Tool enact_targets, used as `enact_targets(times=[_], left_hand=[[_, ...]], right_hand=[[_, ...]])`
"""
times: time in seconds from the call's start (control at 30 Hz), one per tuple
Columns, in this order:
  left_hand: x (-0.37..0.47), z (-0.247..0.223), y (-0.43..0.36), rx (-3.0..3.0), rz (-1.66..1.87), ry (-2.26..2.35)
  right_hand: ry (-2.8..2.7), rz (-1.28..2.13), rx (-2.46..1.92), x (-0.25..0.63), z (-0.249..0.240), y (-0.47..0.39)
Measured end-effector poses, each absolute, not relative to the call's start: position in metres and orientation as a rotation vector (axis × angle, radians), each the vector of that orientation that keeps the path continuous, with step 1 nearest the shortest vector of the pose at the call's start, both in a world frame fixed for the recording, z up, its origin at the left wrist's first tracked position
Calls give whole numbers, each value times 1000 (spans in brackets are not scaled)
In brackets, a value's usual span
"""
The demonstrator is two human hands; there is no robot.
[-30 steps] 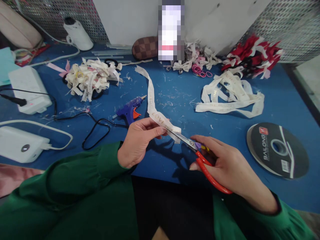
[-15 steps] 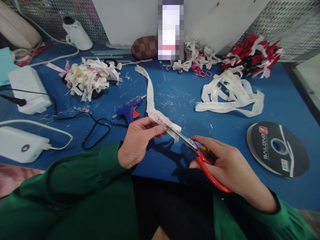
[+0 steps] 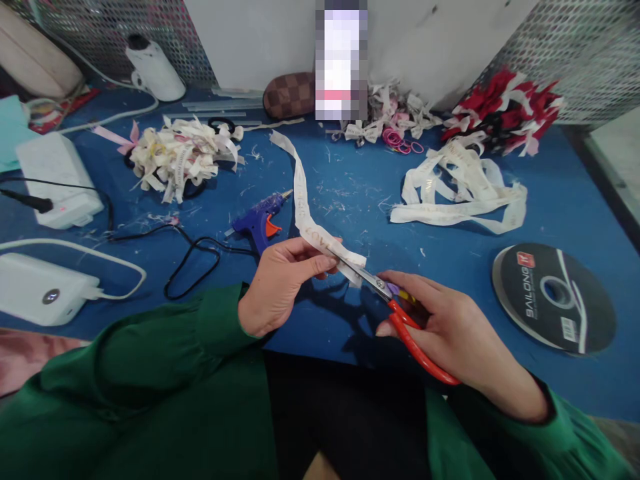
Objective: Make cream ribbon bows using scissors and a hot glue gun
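Observation:
Between the thumb and fingers of my left hand (image 3: 277, 279) is the near end of a white printed ribbon (image 3: 302, 193), folded over there. The rest of it trails away across the blue table. My right hand (image 3: 450, 327) grips red-handled scissors (image 3: 417, 350), with something small, purple and yellow, also showing at its fingers. The blades lie along the folded ribbon end and point toward my left fingertips; their tips are partly hidden by ribbon and fingers. A blue glue gun (image 3: 259, 221) with an orange trigger lies just beyond my left hand.
A loose bundle of white ribbon (image 3: 465, 207) and a black BAILONG spool (image 3: 555, 300) lie to the right. Ribbon bows (image 3: 177, 157), a white power bank (image 3: 45, 290) and a black cord (image 3: 193, 263) are on the left. A checked pouch (image 3: 289, 95) rests at the back.
The ribbon end has shifted very slightly right and down in my left hand, and the scissors have moved slightly left toward it. Everything else looks the same.

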State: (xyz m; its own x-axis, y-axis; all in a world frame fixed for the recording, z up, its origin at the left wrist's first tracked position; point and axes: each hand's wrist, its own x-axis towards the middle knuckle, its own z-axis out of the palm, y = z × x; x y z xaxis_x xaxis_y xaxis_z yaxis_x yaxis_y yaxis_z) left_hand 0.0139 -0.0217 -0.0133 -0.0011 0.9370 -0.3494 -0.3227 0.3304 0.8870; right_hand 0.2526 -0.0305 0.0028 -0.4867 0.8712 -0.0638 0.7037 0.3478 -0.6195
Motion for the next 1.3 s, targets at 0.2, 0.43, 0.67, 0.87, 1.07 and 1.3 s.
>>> enact_targets(times=[0.2, 0.43, 0.67, 0.87, 1.07, 1.3], left_hand=[[13, -10, -22, 691, 1101, 1102], [6, -11, -17, 590, 1105, 1034], [7, -11, -15, 562, 1103, 1106], [7, -10, -15, 566, 1065, 1094], [6, -11, -13, 525, 1063, 1089], [7, -13, -15, 559, 1069, 1089]], right_hand=[[-2357, 826, -1377, 257, 1, -29], [-2411, 726, -1402, 271, 3, -27], [-2416, 682, -1355, 269, 2, -26], [-2424, 685, -1351, 268, 2, -27], [-2431, 640, -1334, 269, 3, -27], [-2408, 628, -1343, 267, 3, -29]])
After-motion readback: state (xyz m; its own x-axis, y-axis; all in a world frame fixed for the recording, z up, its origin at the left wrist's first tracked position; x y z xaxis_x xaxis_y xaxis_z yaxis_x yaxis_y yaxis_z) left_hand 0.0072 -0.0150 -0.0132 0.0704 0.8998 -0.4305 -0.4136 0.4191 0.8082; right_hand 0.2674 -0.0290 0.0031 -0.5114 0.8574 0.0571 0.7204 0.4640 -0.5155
